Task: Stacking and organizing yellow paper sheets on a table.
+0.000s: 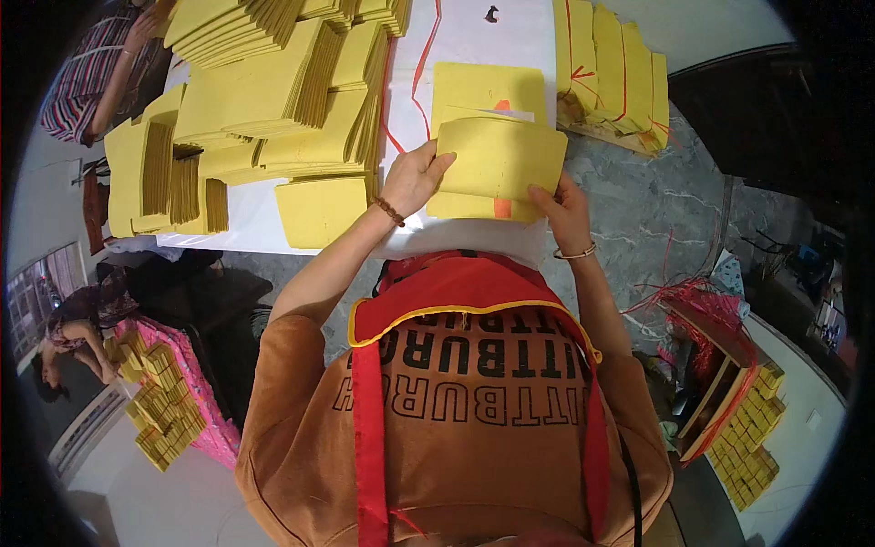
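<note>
A piece of yellow paper (499,153) is held between my two hands, a little above the white table. My left hand (415,182) pinches its left edge, the thumb lying on top. At its lower right corner my right hand (567,214) grips with the thumb over the front and the fingers behind. Beneath it lies more yellow paper (488,84), with an orange strip (502,208) showing below the held piece. To the left of my left forearm rests a separate flat yellow piece (321,211) near the table's front edge.
Tall stacks of folded yellow paper (251,96) crowd the table's left. Red-tied yellow bundles (615,73) stand at the right, and a red string (422,68) runs along the white tabletop (474,32). A person's arm (114,82) shows at far left; red strings (697,314) hang lower right.
</note>
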`<action>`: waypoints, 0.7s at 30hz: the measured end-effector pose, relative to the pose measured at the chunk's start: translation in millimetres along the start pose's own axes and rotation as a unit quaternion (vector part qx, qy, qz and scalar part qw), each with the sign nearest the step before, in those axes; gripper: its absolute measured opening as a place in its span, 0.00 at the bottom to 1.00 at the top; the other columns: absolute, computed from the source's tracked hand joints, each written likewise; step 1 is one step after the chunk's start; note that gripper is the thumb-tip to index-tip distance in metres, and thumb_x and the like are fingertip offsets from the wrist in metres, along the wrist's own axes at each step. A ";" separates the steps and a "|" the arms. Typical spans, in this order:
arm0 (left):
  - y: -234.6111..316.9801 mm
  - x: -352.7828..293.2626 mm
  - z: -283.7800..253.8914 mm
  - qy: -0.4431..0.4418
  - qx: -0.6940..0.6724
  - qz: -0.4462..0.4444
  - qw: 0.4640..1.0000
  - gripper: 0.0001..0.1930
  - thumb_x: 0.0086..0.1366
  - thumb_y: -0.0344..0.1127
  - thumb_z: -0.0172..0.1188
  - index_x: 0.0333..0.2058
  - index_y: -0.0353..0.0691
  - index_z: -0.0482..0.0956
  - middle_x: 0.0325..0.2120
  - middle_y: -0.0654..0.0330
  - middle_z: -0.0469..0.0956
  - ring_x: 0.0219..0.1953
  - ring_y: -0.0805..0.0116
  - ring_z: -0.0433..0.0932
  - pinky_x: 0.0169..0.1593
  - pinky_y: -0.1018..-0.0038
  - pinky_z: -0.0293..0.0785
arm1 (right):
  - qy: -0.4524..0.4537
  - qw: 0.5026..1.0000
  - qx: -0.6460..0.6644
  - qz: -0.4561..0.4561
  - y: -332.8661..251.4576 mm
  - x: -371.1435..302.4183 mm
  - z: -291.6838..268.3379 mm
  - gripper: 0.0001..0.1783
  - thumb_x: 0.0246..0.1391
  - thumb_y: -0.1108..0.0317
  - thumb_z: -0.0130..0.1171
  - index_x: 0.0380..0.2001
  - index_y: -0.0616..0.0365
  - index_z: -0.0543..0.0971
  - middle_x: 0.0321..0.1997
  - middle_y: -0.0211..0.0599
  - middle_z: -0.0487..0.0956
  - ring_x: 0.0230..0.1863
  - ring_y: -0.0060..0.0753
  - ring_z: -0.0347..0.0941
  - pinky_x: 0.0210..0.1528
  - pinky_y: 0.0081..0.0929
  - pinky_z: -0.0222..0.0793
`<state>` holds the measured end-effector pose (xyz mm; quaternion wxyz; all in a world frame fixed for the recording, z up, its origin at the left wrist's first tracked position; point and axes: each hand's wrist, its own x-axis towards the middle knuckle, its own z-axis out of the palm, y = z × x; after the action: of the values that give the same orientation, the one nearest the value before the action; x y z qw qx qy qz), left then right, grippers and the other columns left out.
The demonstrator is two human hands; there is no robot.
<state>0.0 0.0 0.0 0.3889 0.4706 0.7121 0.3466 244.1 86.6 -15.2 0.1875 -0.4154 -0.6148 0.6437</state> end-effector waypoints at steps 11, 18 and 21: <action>24.4 13.9 -3.3 0.010 0.139 -0.022 0.990 0.14 0.62 0.41 0.50 0.31 0.33 0.67 0.20 0.43 0.73 0.26 0.43 0.74 0.29 0.56 0.66 | 0.189 0.977 0.062 -0.077 -11.4 0.7 26.6 0.26 0.49 0.72 0.57 0.53 0.59 0.67 0.37 0.37 0.77 0.34 0.19 0.71 0.36 0.18 0.66; 16.4 22.8 -0.4 0.009 0.113 -0.061 0.992 0.15 0.63 0.43 0.49 0.32 0.33 0.67 0.18 0.44 0.72 0.24 0.44 0.73 0.27 0.56 0.65 | 0.210 0.975 -0.054 -0.051 -4.1 4.2 23.8 0.24 0.47 0.70 0.59 0.50 0.57 0.72 0.40 0.41 0.78 0.29 0.22 0.71 0.30 0.20 0.66; 11.1 25.6 1.2 0.019 0.092 -0.054 0.994 0.15 0.63 0.43 0.49 0.33 0.34 0.67 0.17 0.45 0.72 0.23 0.45 0.73 0.26 0.57 0.65 | 0.219 0.973 -0.050 -0.057 -1.9 6.6 24.6 0.23 0.47 0.70 0.59 0.50 0.58 0.72 0.41 0.44 0.78 0.31 0.25 0.73 0.32 0.21 0.67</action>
<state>-1.0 27.7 3.2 0.3484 0.4582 0.7730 0.2667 220.8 76.3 -17.8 0.3328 -0.5193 -0.6131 0.4937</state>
